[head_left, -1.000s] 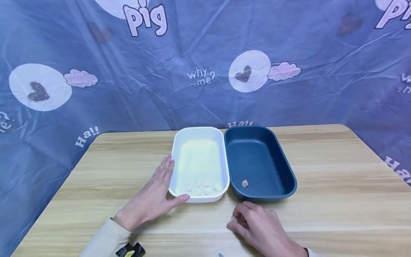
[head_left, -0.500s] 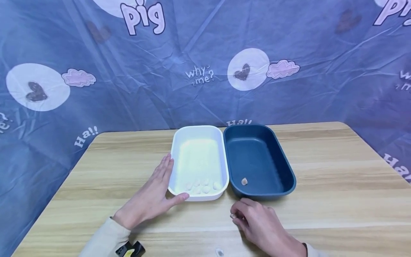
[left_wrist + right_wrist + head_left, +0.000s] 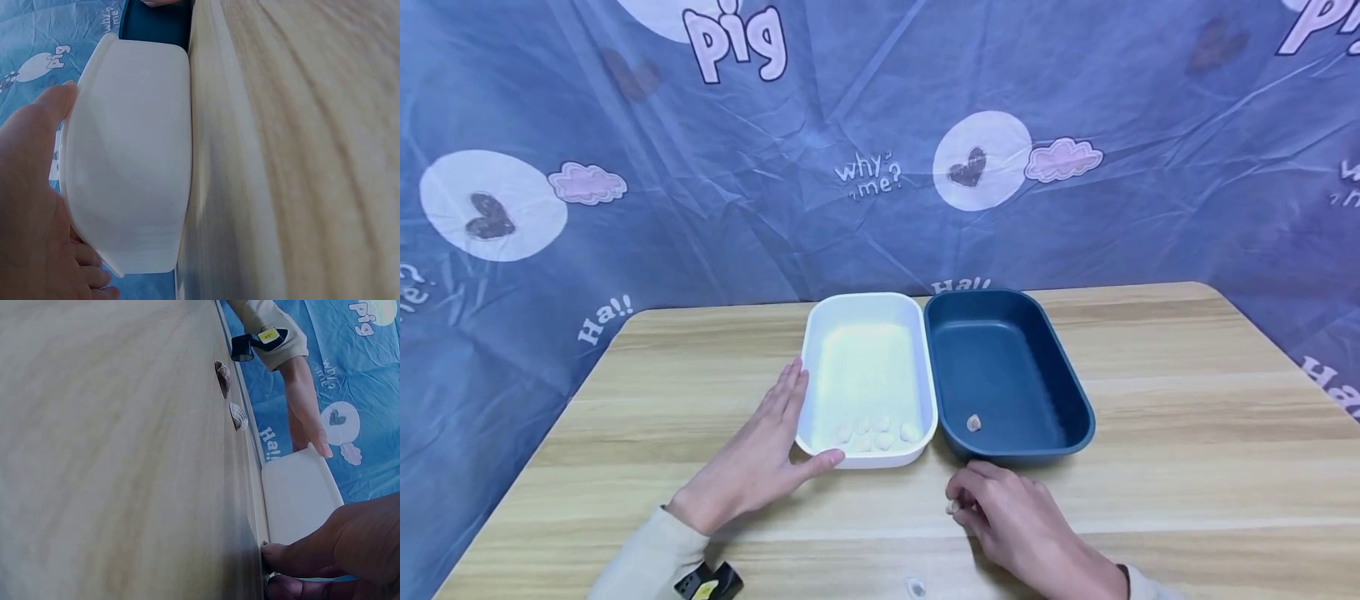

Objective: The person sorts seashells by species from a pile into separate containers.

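My right hand (image 3: 1018, 525) pinches a small seashell (image 3: 952, 507) between thumb and fingers, low over the table just in front of the dark blue tray (image 3: 1003, 375). Most of that shell is hidden by the fingers. One pale shell (image 3: 973, 422) lies in the blue tray's near left corner. My left hand (image 3: 752, 467) rests along the left side of the white tray (image 3: 868, 367), its fingers straight at the rim and its thumb at the near corner. Several whitish shells (image 3: 862, 443) lie at the near end inside the white tray.
The trays stand side by side on a wooden table (image 3: 1187, 433). Two ribbed shells, a darker one (image 3: 223, 378) and a paler one (image 3: 238, 417), lie on the table in the right wrist view. A blue printed cloth (image 3: 775, 217) hangs behind the table.
The right hand's fingers have shifted around the shell, so less of it shows, and the hand has moved slightly away from me. The left hand stays in place on the white tray.
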Demonstrator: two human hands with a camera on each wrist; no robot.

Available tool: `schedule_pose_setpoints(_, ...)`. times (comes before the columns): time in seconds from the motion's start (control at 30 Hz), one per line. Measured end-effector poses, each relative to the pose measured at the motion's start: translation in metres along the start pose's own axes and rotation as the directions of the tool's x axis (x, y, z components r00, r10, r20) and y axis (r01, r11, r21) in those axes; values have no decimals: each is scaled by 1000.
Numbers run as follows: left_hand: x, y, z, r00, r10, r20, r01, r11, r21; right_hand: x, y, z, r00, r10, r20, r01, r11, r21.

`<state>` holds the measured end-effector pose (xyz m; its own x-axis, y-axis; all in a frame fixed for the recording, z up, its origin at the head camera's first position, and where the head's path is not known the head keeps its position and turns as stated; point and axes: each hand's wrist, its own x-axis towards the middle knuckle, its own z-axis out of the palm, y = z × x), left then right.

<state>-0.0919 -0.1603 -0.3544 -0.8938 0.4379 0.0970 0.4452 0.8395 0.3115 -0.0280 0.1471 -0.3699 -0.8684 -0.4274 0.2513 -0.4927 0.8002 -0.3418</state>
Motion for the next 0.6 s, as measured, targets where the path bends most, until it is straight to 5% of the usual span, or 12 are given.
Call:
schedule_pose_setpoints(0.4,0,-1,0,1000,0,-4,0,1000,-2,3,2,-2,994,1,108,-9,997,70)
schedule_pose_setpoints(0.6,1,0,0,1000,6,-9,-6,1000,4,4,13,-5,985,-134,106,113,976,184)
